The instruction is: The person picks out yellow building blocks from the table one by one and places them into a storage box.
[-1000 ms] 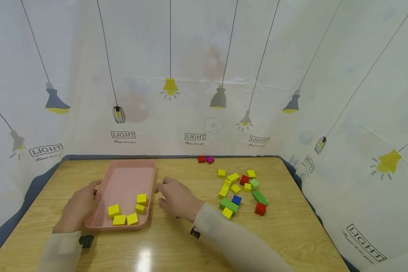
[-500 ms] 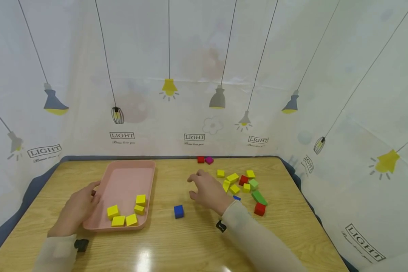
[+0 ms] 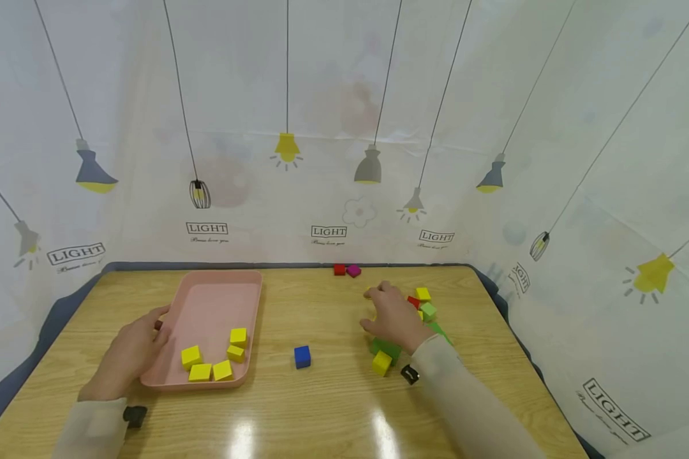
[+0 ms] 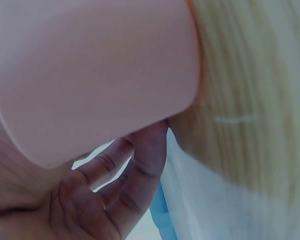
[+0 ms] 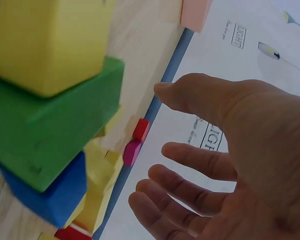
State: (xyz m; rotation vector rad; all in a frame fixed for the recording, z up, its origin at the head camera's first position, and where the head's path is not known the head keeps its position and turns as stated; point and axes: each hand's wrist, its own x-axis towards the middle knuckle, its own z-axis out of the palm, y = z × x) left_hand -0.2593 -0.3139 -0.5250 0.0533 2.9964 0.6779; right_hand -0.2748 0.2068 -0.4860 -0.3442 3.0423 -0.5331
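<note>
In the head view, my left hand (image 3: 131, 349) is at the left rim of a pink tray (image 3: 221, 299). The left wrist view shows its loosely bent fingers (image 4: 140, 165) against the tray's edge, the thumb mostly hidden. Several yellow blocks (image 3: 191, 357) lie in the tray's near part. Over the block pile at the right hovers my right hand (image 3: 399, 315), fingers apart and nothing held in the right wrist view. Below it, a yellow block (image 3: 381, 363) leans by a green block (image 3: 386, 347); a blue block (image 5: 50, 195) also shows there.
One blue cube (image 3: 302, 357) sits alone between tray and pile. At the table's back edge are a red block (image 3: 339, 269) and a magenta block (image 3: 353, 271). A printed cloth (image 3: 252, 191) hangs behind the wooden table (image 3: 298, 421).
My right hand has moved from beside the tray rightward to above the pile, leaving the blue cube uncovered on the table. My left hand has stayed at the tray.
</note>
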